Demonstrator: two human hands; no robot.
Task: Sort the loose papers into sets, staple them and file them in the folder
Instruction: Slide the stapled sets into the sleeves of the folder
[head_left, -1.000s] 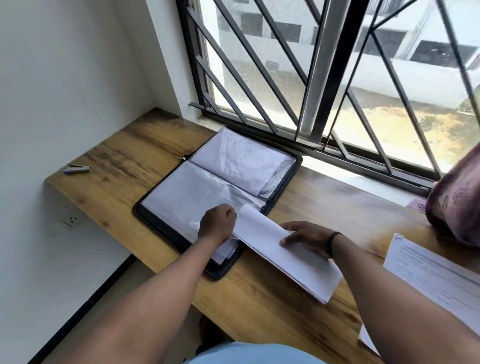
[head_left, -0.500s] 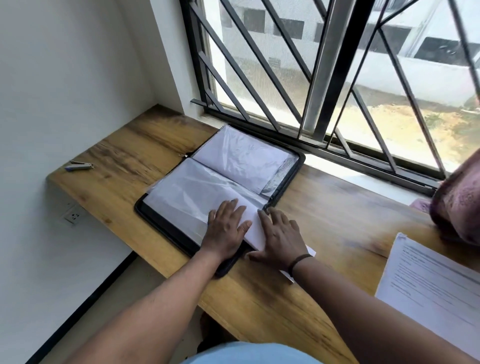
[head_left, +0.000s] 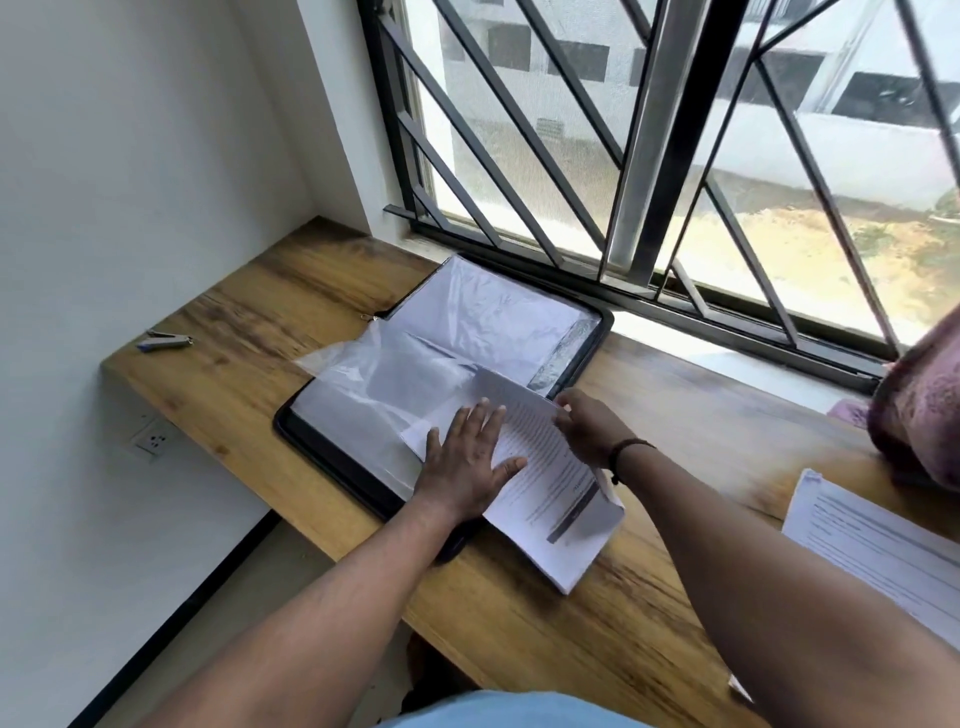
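Along the barred window (head_left: 649, 156), a wooden table (head_left: 249, 332) carried every item in view. An open black zip folder (head_left: 332, 470) lay on it just below the sill, its clear plastic sleeves (head_left: 384, 374) spread across both halves, and one sleeve edge lifted loosely toward the left. A stapled paper set (head_left: 550, 499) lay partly in the folder, its far end at the sleeves and its near end overhanging the folder edge onto the table. A second printed stack (head_left: 872, 545) lay well apart at the right edge of the table, below a purple cloth item (head_left: 924, 410).

The left hand (head_left: 467, 462) was spread flat, fingers straight, and pressed down on the paper set and the sleeve beneath it. The right hand (head_left: 587, 426) pinched the far right edge of the top sheet, which curled upward at that corner. A small stapler (head_left: 165, 341) lay near the left end of the table, well apart from both hands.

Judged stage: insertion of the set into a sleeve, not completed. Probable faults:
- Sheet creased or torn at the staple, caused by pushing against a sleeve mouth that was not held open.
- Sleeve bunched or folded under, caused by its slack, lifted edge.
- Set slid off the table, caused by its overhang if pressure was released.
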